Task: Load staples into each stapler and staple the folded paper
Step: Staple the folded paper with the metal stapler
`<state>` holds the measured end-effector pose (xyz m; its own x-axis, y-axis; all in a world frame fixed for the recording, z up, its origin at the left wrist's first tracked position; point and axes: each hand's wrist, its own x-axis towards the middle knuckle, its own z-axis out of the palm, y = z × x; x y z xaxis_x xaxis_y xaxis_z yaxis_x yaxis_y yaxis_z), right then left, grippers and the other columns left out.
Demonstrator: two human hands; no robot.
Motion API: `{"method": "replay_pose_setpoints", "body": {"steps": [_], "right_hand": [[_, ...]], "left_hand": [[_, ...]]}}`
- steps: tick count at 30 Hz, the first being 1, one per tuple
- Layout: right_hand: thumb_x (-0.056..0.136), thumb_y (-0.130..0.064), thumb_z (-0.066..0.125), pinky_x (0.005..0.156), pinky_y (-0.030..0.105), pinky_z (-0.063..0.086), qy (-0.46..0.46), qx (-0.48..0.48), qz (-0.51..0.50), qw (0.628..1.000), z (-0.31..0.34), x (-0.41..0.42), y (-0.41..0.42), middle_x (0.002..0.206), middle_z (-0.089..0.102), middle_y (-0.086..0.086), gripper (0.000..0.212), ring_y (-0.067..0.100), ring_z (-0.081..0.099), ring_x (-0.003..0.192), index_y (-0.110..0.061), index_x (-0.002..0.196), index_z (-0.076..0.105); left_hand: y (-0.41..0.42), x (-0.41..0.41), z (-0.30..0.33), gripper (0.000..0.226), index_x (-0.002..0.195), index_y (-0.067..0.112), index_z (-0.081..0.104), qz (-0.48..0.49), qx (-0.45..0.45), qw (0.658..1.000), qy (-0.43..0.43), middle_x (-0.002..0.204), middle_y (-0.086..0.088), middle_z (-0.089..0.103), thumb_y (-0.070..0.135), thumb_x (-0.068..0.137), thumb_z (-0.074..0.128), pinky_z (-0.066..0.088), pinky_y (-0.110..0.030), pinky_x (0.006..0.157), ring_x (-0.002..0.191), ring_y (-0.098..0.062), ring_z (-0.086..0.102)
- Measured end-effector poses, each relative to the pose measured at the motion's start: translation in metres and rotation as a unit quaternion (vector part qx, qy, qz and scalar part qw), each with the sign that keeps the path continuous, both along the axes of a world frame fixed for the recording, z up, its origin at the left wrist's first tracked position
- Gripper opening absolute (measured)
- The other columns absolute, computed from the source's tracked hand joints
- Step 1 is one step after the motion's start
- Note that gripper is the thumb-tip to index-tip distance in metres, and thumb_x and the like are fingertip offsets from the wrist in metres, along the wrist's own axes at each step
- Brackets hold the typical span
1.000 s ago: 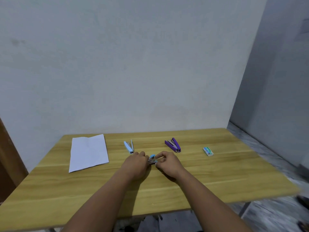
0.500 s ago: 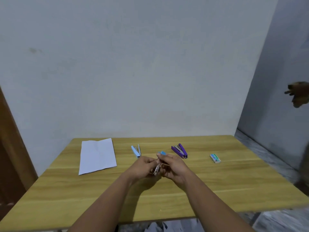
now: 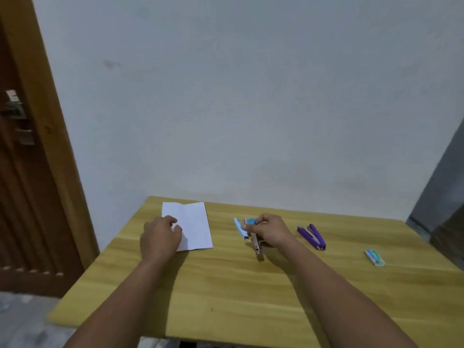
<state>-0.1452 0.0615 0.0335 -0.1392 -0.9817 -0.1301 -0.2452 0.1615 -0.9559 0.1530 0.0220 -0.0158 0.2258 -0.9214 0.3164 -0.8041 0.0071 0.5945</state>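
Note:
The folded white paper [image 3: 193, 222] lies at the table's far left. My left hand [image 3: 160, 237] hovers over its near-left corner with fingers loosely curled, holding nothing. My right hand [image 3: 270, 231] grips a small blue stapler [image 3: 253, 232], its metal end pointing down toward me. Just left of it a light-blue stapler [image 3: 239, 228] lies opened on the table. A purple stapler [image 3: 312, 236] lies opened to the right. A small green staple box [image 3: 374, 257] sits further right.
The wooden table [image 3: 238, 297] stands against a white wall. A brown door with its frame [image 3: 37, 146] is at the left. Grey floor shows beyond the table's left and right edges.
My left hand let go of the blue stapler and moved left over the paper. My right hand keeps the stapler. The view swung left.

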Motion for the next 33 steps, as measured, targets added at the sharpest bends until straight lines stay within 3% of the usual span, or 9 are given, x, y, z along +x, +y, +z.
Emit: {"method": "replay_pose_setpoints", "body": {"steps": [9, 13, 16, 18, 22, 24, 28, 31, 33], "right_hand": [[0.091, -0.020, 0.071, 0.049, 0.024, 0.033, 0.139, 0.026, 0.034, 0.989, -0.016, 0.086, -0.072, 0.072, 0.048, 0.000, 0.023, 0.015, 0.042, 0.054, -0.015, 0.083, 0.050], [0.090, -0.028, 0.068, 0.060, 0.031, 0.038, 0.275, 0.022, 0.034, 0.961, -0.022, 0.109, -0.091, 0.087, 0.058, -0.001, 0.021, 0.021, 0.055, 0.077, -0.014, 0.095, 0.054], [0.086, -0.022, 0.075, 0.071, 0.035, 0.052, 0.217, 0.029, 0.043, 0.975, -0.026, 0.123, -0.106, 0.097, 0.070, 0.005, 0.022, 0.025, 0.067, 0.089, -0.011, 0.096, 0.058], [0.084, -0.010, 0.081, 0.078, 0.037, 0.059, 0.121, 0.027, 0.049, 0.991, -0.029, 0.130, -0.110, 0.105, 0.073, 0.012, 0.022, 0.026, 0.072, 0.092, -0.011, 0.096, 0.062], [0.094, -0.003, 0.075, 0.042, 0.020, 0.040, -0.061, 0.048, 0.064, 0.995, -0.027, 0.130, -0.099, 0.082, 0.067, 0.003, 0.023, 0.009, 0.057, 0.049, -0.008, 0.116, 0.070], [0.095, -0.005, 0.074, 0.040, 0.020, 0.032, -0.118, 0.064, 0.084, 0.987, -0.025, 0.124, -0.094, 0.076, 0.067, 0.000, 0.030, 0.004, 0.049, 0.039, -0.012, 0.124, 0.072], [0.092, -0.003, 0.077, 0.039, 0.020, 0.028, -0.102, 0.062, 0.136, 0.984, -0.023, 0.115, -0.088, 0.088, 0.071, 0.005, 0.031, 0.005, 0.057, 0.050, -0.015, 0.121, 0.075], [0.091, -0.014, 0.081, 0.044, 0.020, 0.031, -0.023, 0.034, 0.138, 0.990, -0.021, 0.108, -0.085, 0.091, 0.073, 0.003, 0.017, 0.014, 0.059, 0.073, -0.016, 0.108, 0.079], [0.094, -0.014, 0.079, 0.046, 0.015, 0.035, 0.029, -0.003, 0.135, 0.990, -0.019, 0.105, -0.082, 0.080, 0.071, -0.004, 0.005, 0.002, 0.062, 0.063, -0.011, 0.098, 0.078]], "left_hand": [[-0.012, 0.027, -0.025, 0.046, 0.126, 0.031, 0.064, 0.023, 0.065, 0.986, -0.150, 0.131, 0.001, 0.058, 0.061, 0.093, 0.053, 0.033, -0.047, 0.102, 0.125, -0.028, 0.048], [-0.014, 0.027, -0.030, 0.045, 0.124, 0.032, 0.064, 0.008, 0.039, 0.987, -0.156, 0.126, 0.004, 0.059, 0.062, 0.092, 0.052, 0.034, -0.045, 0.100, 0.120, -0.025, 0.050], [-0.014, 0.027, -0.030, 0.049, 0.129, 0.034, 0.061, -0.019, 0.031, 0.989, -0.146, 0.129, 0.006, 0.059, 0.064, 0.091, 0.052, 0.035, -0.045, 0.101, 0.121, -0.024, 0.049], [-0.016, 0.031, -0.028, 0.055, 0.138, 0.037, 0.056, -0.032, 0.030, 0.994, -0.098, 0.132, 0.008, 0.059, 0.065, 0.091, 0.054, 0.035, -0.044, 0.105, 0.124, -0.022, 0.050], [-0.015, 0.043, -0.020, 0.061, 0.143, 0.042, 0.047, -0.045, 0.006, 0.980, 0.192, 0.117, 0.017, 0.066, 0.059, 0.088, 0.066, 0.045, -0.044, 0.108, 0.111, -0.011, 0.065], [-0.011, 0.044, -0.015, 0.067, 0.146, 0.049, 0.039, -0.055, 0.015, 0.962, 0.268, 0.118, 0.019, 0.062, 0.058, 0.087, 0.069, 0.050, -0.045, 0.104, 0.109, -0.011, 0.065], [-0.010, 0.052, -0.003, 0.061, 0.141, 0.048, 0.043, -0.097, 0.051, 0.913, 0.393, 0.110, 0.009, 0.073, 0.036, 0.091, 0.076, 0.057, -0.037, 0.089, 0.102, -0.015, 0.070], [-0.010, 0.057, 0.003, 0.028, 0.119, 0.023, 0.068, -0.140, 0.066, 0.888, 0.433, 0.104, -0.002, 0.081, 0.011, 0.094, 0.073, 0.061, -0.037, 0.082, 0.099, -0.022, 0.076], [-0.009, 0.059, 0.004, 0.016, 0.108, 0.015, 0.074, -0.135, 0.060, 0.886, 0.440, 0.101, 0.000, 0.081, 0.010, 0.092, 0.075, 0.061, -0.036, 0.080, 0.099, -0.025, 0.076]]}}
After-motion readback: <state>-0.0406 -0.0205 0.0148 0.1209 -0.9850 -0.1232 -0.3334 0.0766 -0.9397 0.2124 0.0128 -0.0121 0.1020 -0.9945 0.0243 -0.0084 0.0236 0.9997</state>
